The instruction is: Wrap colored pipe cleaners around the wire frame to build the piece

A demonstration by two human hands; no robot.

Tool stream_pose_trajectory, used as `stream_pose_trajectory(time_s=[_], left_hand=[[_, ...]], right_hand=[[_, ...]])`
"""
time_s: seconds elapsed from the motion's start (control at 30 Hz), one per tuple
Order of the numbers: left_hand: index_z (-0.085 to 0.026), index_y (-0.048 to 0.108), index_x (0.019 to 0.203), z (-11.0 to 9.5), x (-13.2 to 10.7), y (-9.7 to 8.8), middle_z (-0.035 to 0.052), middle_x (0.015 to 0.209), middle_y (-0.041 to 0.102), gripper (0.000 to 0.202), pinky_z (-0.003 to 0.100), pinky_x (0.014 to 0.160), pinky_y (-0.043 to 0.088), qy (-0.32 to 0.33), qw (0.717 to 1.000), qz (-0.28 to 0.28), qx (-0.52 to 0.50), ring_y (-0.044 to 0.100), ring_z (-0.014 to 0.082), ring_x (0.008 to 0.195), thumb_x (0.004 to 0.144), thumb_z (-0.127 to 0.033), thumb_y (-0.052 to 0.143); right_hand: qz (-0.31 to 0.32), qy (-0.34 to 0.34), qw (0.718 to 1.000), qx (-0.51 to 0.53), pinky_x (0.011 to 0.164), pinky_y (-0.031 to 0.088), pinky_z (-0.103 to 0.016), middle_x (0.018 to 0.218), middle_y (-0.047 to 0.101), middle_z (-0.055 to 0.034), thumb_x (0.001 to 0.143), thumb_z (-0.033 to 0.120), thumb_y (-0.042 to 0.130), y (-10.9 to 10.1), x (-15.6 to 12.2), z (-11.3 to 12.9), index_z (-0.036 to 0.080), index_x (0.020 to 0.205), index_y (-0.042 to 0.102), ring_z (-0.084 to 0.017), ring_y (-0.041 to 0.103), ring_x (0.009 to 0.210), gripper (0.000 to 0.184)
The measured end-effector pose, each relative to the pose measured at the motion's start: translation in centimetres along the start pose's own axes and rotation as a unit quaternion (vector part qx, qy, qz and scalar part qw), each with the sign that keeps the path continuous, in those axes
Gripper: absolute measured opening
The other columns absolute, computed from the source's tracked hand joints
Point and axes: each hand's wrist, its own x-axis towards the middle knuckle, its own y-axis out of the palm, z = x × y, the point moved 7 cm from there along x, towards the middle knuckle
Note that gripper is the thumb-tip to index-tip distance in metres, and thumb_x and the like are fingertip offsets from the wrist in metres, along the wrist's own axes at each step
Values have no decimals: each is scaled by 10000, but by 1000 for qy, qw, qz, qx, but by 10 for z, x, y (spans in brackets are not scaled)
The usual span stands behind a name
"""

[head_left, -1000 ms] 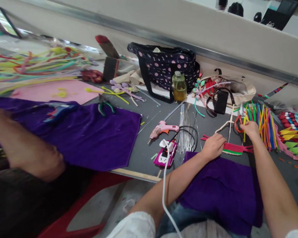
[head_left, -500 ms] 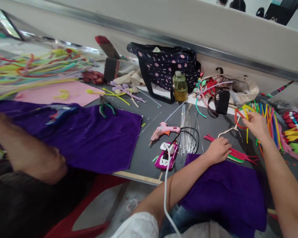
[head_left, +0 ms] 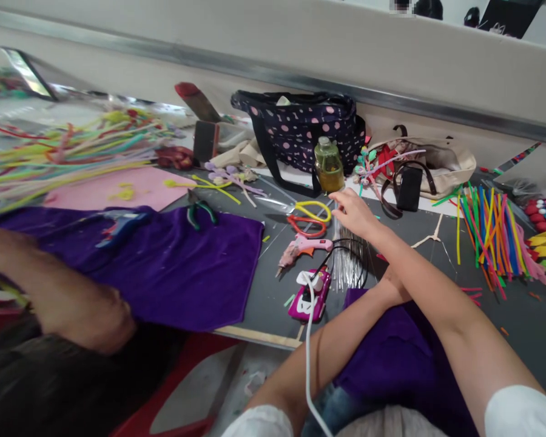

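My right hand (head_left: 353, 212) reaches left across my left forearm, fingers apart and holding nothing. Just beyond its fingertips lie scissors (head_left: 316, 220) with one yellow and one red handle, blades pointing left. My left hand (head_left: 395, 288) rests by the folded purple cloth (head_left: 382, 358), its fingers hidden behind my right forearm. Ends of pink strips (head_left: 472, 296) stick out to the right of that forearm. Below the scissors are a pink glue gun (head_left: 303, 250) and a magenta power strip (head_left: 310, 297) with a white plug. Thin clear strips (head_left: 349, 261) lie below my right hand.
Coloured strips (head_left: 491, 224) lie at the right, near a cream bag (head_left: 455, 167). A green bottle (head_left: 328, 167) stands before a dark dotted bag (head_left: 295, 130). At the left, another person's arm (head_left: 73, 285) rests by a purple cloth (head_left: 200, 273) holding pliers (head_left: 200, 212).
My right hand has swung from the far right to the left across my left arm. It has let go of the scissors, which now lie above the glue gun.
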Motion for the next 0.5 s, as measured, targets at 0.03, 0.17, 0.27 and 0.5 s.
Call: stream_pose_trajectory(time_s=[0.03,0.17,0.27,0.5], left_hand=[[-212,645,1086,-2,0,-1,52,1076,689,257,368,944,472,12,1000,5,9,596,243,1044,867,-270,523],[-135,608,1161,-11,5,-10,136,1148,634,351,418,993,416,38,998,23,51,533,284,1152,859,-296,526],[-168,588,1190,-12,8,-16,129,1201,590,448,419,945,414,33,996,64,58,508,284,1148,836,-441,583],[-171,534,1248,-9,11,-17,115,1089,590,655,380,878,388,34,991,114,64,519,262,1033,783,-631,579]], right_hand=[[0,-8,1000,5,862,434,-284,1084,570,-104,816,89,526,-2,-4,1,123,1130,604,-158,568,874,325],[-25,30,999,19,837,461,-295,1005,592,-86,834,123,524,-41,-55,-16,140,1053,647,-158,588,831,252],[-113,93,989,19,796,485,-298,1004,624,-60,862,234,526,-103,-118,-45,205,1051,662,-161,606,839,234],[-404,286,861,-119,767,484,-350,915,693,-75,819,403,557,-231,-304,-134,169,1003,691,-195,615,792,326]])
